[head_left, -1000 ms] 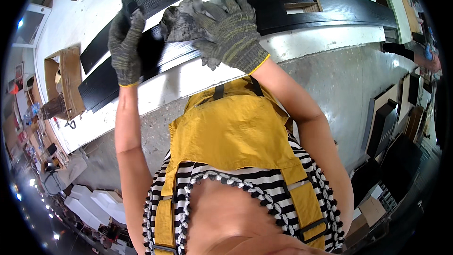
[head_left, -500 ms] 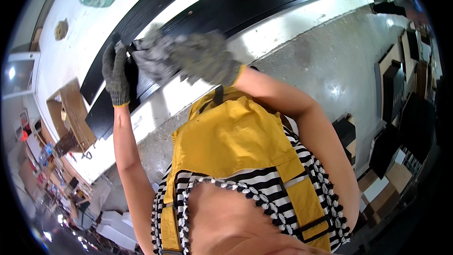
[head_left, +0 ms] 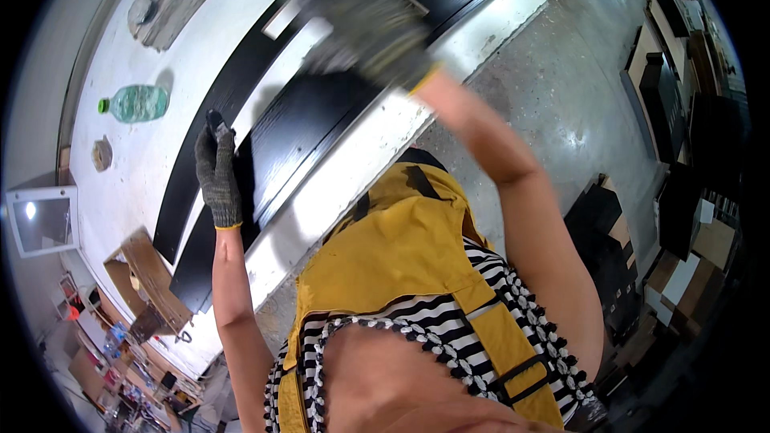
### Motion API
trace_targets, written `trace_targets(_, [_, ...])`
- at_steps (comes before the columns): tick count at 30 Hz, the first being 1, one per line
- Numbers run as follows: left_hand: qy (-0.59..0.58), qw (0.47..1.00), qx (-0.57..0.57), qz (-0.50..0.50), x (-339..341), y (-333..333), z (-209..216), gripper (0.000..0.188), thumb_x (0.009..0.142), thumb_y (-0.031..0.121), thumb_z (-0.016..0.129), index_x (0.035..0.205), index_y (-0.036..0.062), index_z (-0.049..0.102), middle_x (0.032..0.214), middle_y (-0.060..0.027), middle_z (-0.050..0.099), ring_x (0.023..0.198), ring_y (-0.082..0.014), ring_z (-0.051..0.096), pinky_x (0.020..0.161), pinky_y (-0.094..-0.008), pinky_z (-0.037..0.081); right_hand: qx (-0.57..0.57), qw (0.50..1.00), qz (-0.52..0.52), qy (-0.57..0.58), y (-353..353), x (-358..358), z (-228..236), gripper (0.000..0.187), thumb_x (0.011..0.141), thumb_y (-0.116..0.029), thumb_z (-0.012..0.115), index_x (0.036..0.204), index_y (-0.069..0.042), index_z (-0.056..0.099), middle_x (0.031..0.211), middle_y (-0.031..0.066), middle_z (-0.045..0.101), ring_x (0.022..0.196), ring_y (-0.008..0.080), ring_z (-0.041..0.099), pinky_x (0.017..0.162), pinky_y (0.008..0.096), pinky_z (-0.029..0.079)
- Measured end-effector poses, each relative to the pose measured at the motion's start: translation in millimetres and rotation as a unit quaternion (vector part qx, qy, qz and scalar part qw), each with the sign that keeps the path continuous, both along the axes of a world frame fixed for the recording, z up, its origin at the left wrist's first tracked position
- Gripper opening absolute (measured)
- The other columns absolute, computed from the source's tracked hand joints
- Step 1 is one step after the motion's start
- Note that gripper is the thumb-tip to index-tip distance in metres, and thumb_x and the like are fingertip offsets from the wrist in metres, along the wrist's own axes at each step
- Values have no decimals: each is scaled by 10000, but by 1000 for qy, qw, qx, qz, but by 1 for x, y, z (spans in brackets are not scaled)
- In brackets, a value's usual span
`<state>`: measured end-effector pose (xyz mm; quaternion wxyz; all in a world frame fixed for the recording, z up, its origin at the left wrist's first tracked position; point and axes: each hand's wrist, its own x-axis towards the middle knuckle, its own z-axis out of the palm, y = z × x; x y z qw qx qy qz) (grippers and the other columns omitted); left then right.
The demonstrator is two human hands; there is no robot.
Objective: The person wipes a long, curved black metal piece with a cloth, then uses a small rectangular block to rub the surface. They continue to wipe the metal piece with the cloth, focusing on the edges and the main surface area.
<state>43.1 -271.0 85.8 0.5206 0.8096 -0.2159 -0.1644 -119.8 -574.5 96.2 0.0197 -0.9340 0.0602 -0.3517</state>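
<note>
Two long black boards lie side by side on a white table: a narrower far board (head_left: 188, 168) and a wider near board (head_left: 301, 124) with a wood-grain surface. My right hand (head_left: 385, 40), in a grey knitted glove with a yellow cuff, is smeared by motion over the boards. Beneath its fingers bunches a grey rag (head_left: 330, 54), blurred too. My left hand (head_left: 218, 180), gloved alike, is closed by the near ends of the boards. A small dark thing (head_left: 214, 119) sticks out past its fingertips; its kind is not clear.
Beyond the boards stand a green-capped plastic bottle (head_left: 140, 103), a tape roll (head_left: 102, 155) and a folded grey cloth (head_left: 172, 4) with a tool on it. An open brown box (head_left: 144, 281) sits at the table's left end. Dark panels (head_left: 601, 248) stack on the floor at right.
My right hand has swept the rag along the boards, away from my left hand, toward the far right. The view has shifted, bringing the folded cloth into sight. My left hand stays closed.
</note>
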Motion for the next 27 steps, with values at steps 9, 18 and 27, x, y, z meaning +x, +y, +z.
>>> trace_targets(9, [-19,999,28,31,3,-2,-5,431,1021,253,609,1364,-1,549,1129,-74,656,976,-130,611,861,-288,478,-8,951,-59,304,-79,12,-30,425,996,-581,447,1180,-304,711,1154,36,723,1050,222,689,923,471,549])
trace_targets(18, [-13,994,83,70,2,-8,3,457,1010,257,621,1386,11,536,1104,-57,682,949,-103,594,803,-265,459,8,907,-378,188,-341,-77,-9,323,897,-434,569,850,-172,751,910,104,731,848,302,702,748,452,547])
trace_targets(27, [6,995,-58,-82,-38,-126,-6,455,999,142,610,1415,3,491,1390,-128,562,1274,-202,506,1101,-352,381,141,979,53,141,-164,-59,-46,453,995,-425,568,1387,-198,560,1468,79,524,1324,222,521,1079,414,457])
